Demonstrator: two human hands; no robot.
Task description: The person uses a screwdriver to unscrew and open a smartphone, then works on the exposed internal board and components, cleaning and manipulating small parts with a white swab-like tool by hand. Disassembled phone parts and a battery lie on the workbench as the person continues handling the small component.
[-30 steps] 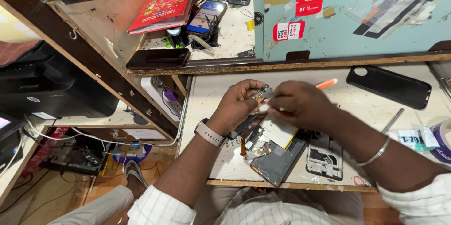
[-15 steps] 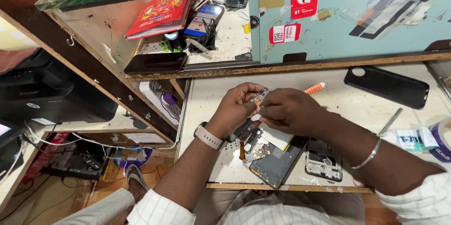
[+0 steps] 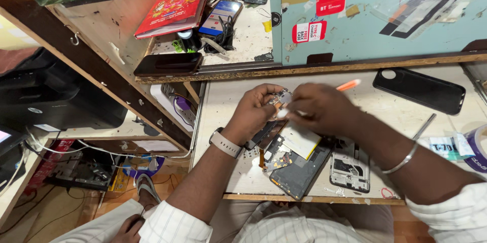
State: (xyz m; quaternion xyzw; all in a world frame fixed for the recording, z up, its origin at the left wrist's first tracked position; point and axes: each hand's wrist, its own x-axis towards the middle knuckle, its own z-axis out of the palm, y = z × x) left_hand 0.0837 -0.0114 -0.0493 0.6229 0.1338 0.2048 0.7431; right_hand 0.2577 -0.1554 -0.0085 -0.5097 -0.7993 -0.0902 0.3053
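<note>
My left hand (image 3: 253,112) pinches a small grey phone circuit part (image 3: 282,97) above the wooden bench (image 3: 223,101). My right hand (image 3: 319,107) is closed around a thin tool with an orange tip (image 3: 348,85), its working end against the small part. Below both hands lies an opened phone (image 3: 297,164) with a pale battery (image 3: 302,140) and an exposed board (image 3: 276,159). A grey inner phone frame (image 3: 349,170) lies just to its right.
A black phone case (image 3: 419,90) lies at the bench's back right, metal tweezers (image 3: 424,127) and a tape roll (image 3: 477,146) further right. A dark phone (image 3: 167,64), a red book (image 3: 172,9) and several gadgets fill the left shelf. A light blue panel (image 3: 385,14) rises behind.
Both hands stay together on the small part, with only slight shifts. The view has moved a little.
</note>
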